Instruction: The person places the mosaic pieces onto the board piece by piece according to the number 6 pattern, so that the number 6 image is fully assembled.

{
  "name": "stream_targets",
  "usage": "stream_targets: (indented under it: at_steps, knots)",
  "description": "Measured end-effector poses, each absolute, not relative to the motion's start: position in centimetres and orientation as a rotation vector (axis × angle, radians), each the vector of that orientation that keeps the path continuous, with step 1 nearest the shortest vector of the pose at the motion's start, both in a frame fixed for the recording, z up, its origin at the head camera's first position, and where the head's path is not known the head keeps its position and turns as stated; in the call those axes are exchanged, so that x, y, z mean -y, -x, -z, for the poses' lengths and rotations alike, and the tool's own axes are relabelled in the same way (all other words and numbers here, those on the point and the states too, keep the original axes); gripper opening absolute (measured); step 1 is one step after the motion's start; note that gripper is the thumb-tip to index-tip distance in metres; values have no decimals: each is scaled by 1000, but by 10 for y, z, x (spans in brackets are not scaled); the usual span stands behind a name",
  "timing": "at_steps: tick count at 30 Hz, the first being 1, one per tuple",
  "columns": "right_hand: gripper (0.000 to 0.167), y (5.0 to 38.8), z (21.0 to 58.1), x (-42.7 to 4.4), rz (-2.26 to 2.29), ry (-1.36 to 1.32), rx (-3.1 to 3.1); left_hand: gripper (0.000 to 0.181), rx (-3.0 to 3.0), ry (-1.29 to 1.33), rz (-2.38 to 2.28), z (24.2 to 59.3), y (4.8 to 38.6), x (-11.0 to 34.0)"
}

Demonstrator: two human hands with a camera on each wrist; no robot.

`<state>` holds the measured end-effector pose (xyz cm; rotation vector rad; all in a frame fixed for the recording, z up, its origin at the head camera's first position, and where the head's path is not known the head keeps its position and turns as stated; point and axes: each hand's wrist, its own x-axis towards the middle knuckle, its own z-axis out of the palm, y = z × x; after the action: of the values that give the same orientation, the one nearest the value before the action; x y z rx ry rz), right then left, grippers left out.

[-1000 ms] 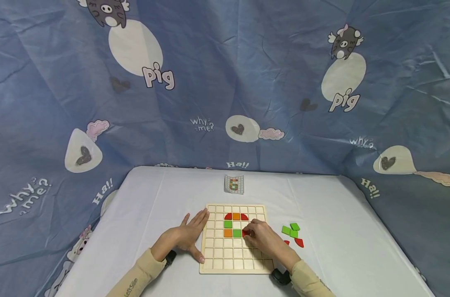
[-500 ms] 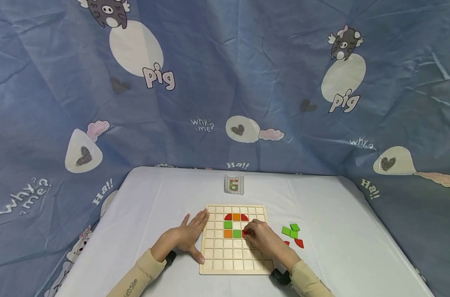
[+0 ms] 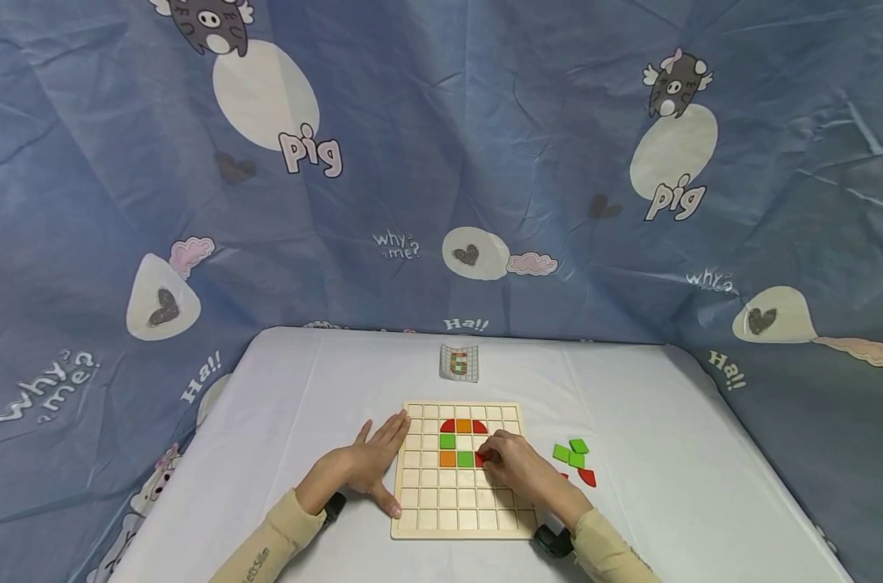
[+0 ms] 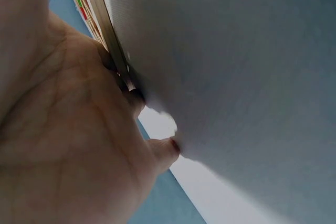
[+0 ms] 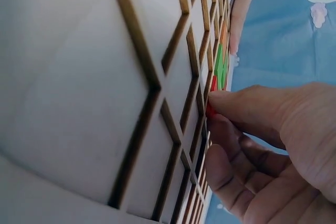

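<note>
A wooden grid board (image 3: 449,498) lies on the white table. My left hand (image 3: 372,461) rests at its left edge with fingers spread, thumb near the lower corner. Over the middle of the board, my right hand (image 3: 516,467) pinches a red tile (image 5: 211,111) between thumb and forefinger, in the cell right of a green tile (image 3: 465,459). The fingers partly cover this red tile. Also set in the grid are an orange tile (image 3: 448,458), another green tile (image 3: 448,440), and a top row of an orange tile (image 3: 463,426) between two red rounded tiles (image 3: 447,425).
Right of the board lie three loose green tiles (image 3: 561,453) and a red rounded tile (image 3: 587,478); another red piece is partly hidden by the right wrist. Behind the board lies a small pattern card (image 3: 459,363) with a coloured figure on a grid. A blue printed cloth (image 3: 412,300) hangs behind.
Almost nothing differs. The right fingers shift slightly around the red tile in its cell; the left hand stays still on the board's edge.
</note>
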<state>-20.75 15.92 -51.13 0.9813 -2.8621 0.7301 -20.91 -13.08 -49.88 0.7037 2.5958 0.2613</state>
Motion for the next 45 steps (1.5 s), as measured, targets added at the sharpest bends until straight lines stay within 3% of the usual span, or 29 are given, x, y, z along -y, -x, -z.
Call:
stream_targets:
  at_steps: [12,29,45]
  knots:
    - [16,204,504,-173,-849,-921,2916,146,-2597,-708,-234,500,209,131]
    - [20,209,481,-231,-816,-504,2978,145,-2598,-720,-238,501,210,132]
    - [28,221,471,-287,-807,-408,3048,146,-2594,-711,-252,502,210,131]
